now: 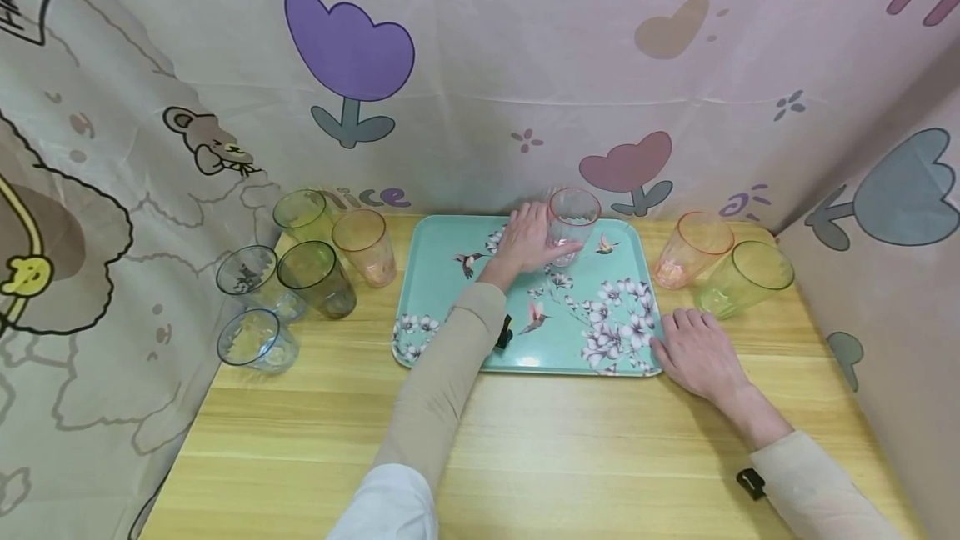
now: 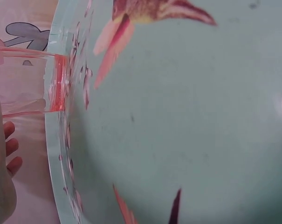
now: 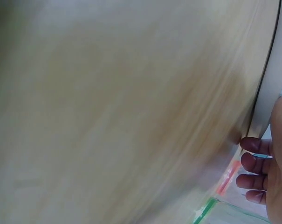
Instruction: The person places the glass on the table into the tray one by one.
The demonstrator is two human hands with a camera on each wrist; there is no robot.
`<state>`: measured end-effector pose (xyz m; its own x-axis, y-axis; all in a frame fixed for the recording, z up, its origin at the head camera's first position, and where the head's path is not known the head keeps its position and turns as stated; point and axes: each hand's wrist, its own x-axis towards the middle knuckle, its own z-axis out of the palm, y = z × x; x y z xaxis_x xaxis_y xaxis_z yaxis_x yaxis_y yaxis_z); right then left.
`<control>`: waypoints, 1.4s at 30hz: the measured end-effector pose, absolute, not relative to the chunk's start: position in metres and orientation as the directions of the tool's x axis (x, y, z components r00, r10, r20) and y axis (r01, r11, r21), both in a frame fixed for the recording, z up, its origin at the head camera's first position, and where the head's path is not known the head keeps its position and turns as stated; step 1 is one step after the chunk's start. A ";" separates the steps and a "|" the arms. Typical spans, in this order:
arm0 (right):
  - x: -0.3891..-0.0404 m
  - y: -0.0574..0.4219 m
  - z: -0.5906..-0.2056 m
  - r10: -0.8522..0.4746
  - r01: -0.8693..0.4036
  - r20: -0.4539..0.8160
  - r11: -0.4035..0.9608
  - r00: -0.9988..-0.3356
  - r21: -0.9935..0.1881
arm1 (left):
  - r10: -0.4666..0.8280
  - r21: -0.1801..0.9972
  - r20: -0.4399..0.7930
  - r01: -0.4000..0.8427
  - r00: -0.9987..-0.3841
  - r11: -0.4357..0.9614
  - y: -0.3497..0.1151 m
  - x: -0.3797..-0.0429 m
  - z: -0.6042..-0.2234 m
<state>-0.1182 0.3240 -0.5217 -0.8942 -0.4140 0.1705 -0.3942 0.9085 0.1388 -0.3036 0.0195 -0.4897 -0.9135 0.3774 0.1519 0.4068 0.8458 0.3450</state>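
A clear glass with a pink rim (image 1: 573,227) stands upright near the back of the turquoise tray (image 1: 540,361), which is patterned with flowers and hummingbirds. My left hand (image 1: 525,240) is at that glass's left side, thumb extended across its front and the other fingers beside it. From the left wrist, the fingertips (image 2: 11,145) show apart from the glass's wall; any thumb contact is unclear. My right hand (image 1: 697,352) rests with relaxed fingers by the tray's right edge, in front of an orange-pink glass (image 1: 690,252) and a yellow-green glass (image 1: 742,282).
Left of the tray stand several glasses: a peach glass (image 1: 367,248), a dark grey-green one (image 1: 318,282), a yellow-green one (image 1: 302,215), a clear dark-rimmed one (image 1: 258,282) and a blue-rimmed one (image 1: 258,344). A patterned curtain (image 1: 480,48) borders the wooden table (image 1: 570,448).
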 end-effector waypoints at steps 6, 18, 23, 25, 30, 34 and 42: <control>-0.118 0.324 -0.520 -0.413 -0.393 0.168 0.909 -0.895 0.141 | 0.379 0.375 0.134 0.401 -0.916 0.836 0.020 -0.303 -0.488; -0.118 0.324 -0.520 -0.420 -0.398 0.157 0.904 -0.894 0.154 | 0.371 0.355 0.093 0.379 -0.924 0.855 0.002 -0.297 -0.484; -0.119 0.324 -0.520 -0.422 -0.399 0.159 0.903 -0.892 0.159 | 0.390 0.358 0.088 0.394 -0.917 0.847 -0.010 -0.294 -0.481; -0.118 0.324 -0.520 -0.420 -0.398 0.156 0.904 -0.894 0.158 | 0.399 0.358 0.101 0.408 -0.911 0.840 -0.015 -0.293 -0.480; -0.118 0.324 -0.519 -0.413 -0.391 0.150 0.907 -0.898 0.156 | 0.426 0.335 0.151 0.451 -0.892 0.827 -0.024 -0.291 -0.477; -0.118 0.323 -0.519 -0.407 -0.386 0.148 0.910 -0.901 0.154 | 0.451 0.283 0.150 0.475 -0.880 0.833 -0.029 -0.287 -0.476; -0.117 0.323 -0.520 -0.403 -0.382 0.149 0.912 -0.903 0.150 | 0.488 0.195 0.149 0.509 -0.860 0.838 -0.037 -0.274 -0.468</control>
